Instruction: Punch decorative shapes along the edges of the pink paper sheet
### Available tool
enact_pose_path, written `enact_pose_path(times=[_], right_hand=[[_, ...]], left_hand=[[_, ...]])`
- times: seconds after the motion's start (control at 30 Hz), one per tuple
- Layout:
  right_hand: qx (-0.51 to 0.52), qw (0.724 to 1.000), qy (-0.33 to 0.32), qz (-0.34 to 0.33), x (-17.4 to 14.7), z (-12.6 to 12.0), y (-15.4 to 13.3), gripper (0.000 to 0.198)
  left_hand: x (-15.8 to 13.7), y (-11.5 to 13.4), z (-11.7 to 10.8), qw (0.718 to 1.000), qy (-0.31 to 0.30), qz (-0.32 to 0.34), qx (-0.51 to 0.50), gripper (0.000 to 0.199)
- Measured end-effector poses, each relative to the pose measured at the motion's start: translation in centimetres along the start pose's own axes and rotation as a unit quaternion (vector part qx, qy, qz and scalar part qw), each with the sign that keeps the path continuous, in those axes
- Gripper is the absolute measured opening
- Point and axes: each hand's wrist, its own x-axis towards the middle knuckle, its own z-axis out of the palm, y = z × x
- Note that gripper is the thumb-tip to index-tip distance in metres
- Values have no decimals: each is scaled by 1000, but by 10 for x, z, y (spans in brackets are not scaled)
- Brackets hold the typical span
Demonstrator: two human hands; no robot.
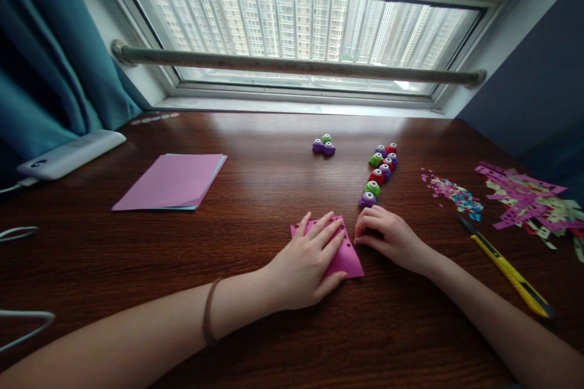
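A pink sheet of paper (349, 262) with star-shaped holes along its far and right edges lies on the brown table. My left hand (310, 261) rests flat on it, fingers spread, covering much of the sheet. Just right of the paper's edge, my right hand (392, 234) is curled with thumb and fingertips drawn together; whatever they might hold is too small to make out. Right beyond that hand, a purple mini craft punch (367, 199) ends a slanting double row of red, green and purple punches (376, 177).
Three more punches (324, 146) sit farther back. At left lie stacked pink and blue paper (171, 182), a white phone (73, 155) and cables. To the right are confetti (456, 194), punched paper strips (529, 194) and a yellow utility knife (508, 270).
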Motion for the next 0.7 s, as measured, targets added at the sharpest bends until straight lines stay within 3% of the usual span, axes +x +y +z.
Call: enact_pose_path(times=[0.7], right_hand=[[18,1000,-23,3,-1,-1,6,5]], left_hand=[[1,-1,0,1000,-25,-9,16,64]])
